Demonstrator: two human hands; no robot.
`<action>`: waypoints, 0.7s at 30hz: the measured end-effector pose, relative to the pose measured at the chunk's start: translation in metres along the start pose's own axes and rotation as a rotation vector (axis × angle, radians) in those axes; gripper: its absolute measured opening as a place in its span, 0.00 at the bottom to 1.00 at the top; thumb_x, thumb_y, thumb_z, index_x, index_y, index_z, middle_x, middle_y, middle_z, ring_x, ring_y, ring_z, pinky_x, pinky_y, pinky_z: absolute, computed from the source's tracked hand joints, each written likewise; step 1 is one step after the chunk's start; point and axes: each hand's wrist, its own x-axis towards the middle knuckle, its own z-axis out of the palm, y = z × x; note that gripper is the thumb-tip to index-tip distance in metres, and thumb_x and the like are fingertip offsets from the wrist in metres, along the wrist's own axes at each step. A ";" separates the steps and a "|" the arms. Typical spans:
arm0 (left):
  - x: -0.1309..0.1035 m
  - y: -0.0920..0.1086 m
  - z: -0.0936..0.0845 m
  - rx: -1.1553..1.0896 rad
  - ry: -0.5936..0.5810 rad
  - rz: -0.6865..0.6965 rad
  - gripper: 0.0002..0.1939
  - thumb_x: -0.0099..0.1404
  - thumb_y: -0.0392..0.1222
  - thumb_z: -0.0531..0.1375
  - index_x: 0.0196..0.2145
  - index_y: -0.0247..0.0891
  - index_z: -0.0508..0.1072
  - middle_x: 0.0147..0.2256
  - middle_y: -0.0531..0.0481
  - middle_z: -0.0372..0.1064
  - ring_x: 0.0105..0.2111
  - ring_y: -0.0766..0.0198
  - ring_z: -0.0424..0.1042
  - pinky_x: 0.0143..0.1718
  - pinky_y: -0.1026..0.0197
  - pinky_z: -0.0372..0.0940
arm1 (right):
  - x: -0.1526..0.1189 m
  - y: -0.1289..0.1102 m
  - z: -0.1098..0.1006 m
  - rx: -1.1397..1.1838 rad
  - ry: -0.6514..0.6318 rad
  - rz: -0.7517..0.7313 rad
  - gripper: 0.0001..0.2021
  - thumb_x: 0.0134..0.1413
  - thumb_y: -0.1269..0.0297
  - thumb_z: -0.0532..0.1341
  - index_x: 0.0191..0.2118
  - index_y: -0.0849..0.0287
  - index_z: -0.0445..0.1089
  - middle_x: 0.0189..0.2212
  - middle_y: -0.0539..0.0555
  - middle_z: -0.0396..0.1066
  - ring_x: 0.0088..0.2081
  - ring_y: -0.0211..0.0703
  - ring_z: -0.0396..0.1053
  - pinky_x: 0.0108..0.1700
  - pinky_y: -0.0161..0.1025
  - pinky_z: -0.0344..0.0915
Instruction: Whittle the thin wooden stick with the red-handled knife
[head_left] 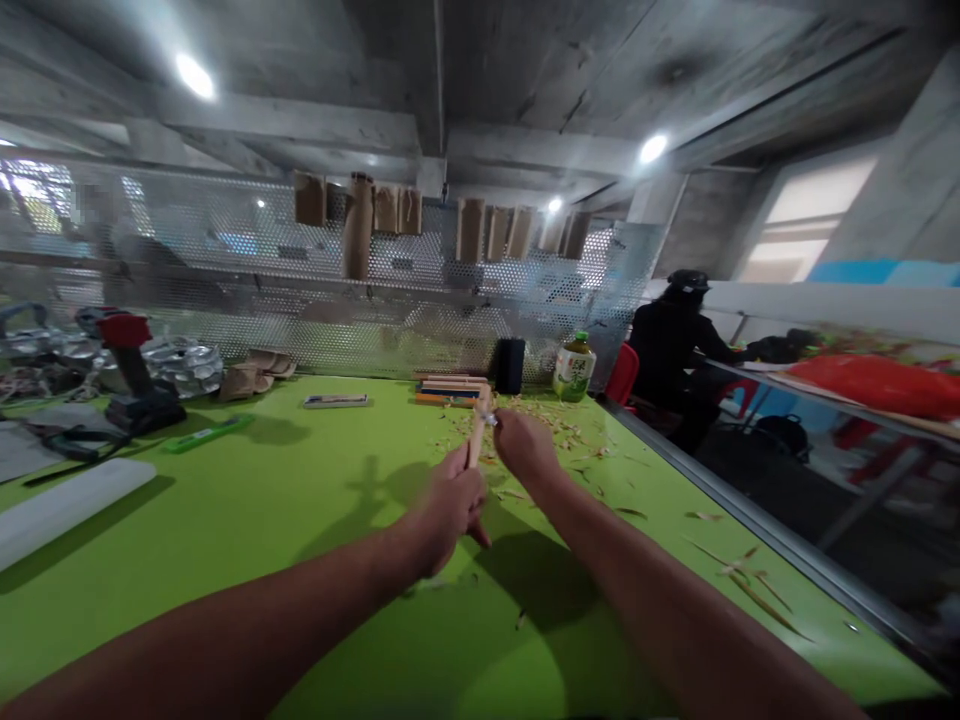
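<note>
My left hand (450,505) is closed round a pale wooden stick (477,440), which points up and away from me over the green table. Against the stick's far part, my right hand (527,445) is closed in a fist on a small shiny metal tool (490,418). The fist hides most of this tool, so its kind is unclear. Curled wood shavings (559,425) lie scattered on the table beyond and to the right of my hands. Just behind the stick's far end lies a row of slim wooden pieces (450,390).
At the back stand a green-capped bottle (575,370) and a black box (511,366). On the left are a red cordless drill (129,365), a green box cutter (206,433) and a white roll (75,508). A person (675,345) sits at another table on the right.
</note>
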 end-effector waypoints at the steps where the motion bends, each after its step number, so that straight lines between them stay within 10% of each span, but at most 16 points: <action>1: -0.001 -0.001 0.000 -0.015 -0.019 -0.020 0.25 0.64 0.40 0.53 0.58 0.38 0.56 0.21 0.61 0.51 0.15 0.73 0.47 0.16 0.66 0.61 | 0.002 0.003 0.001 -0.002 -0.003 0.035 0.14 0.60 0.66 0.49 0.37 0.58 0.74 0.32 0.57 0.75 0.34 0.42 0.70 0.33 0.34 0.54; 15: -0.019 -0.010 0.013 -0.046 -0.223 -0.062 0.29 0.65 0.43 0.54 0.62 0.38 0.54 0.22 0.60 0.54 0.16 0.74 0.51 0.19 0.66 0.66 | 0.024 0.083 0.010 0.142 -0.055 0.464 0.20 0.61 0.60 0.48 0.43 0.62 0.76 0.39 0.64 0.75 0.39 0.49 0.72 0.36 0.38 0.62; 21: 0.012 -0.006 -0.016 -0.081 -0.076 0.001 0.19 0.64 0.41 0.52 0.52 0.39 0.60 0.24 0.58 0.57 0.17 0.73 0.53 0.20 0.62 0.67 | 0.014 0.037 0.010 0.240 0.032 0.227 0.17 0.57 0.63 0.52 0.48 0.55 0.73 0.39 0.57 0.76 0.39 0.46 0.72 0.37 0.35 0.59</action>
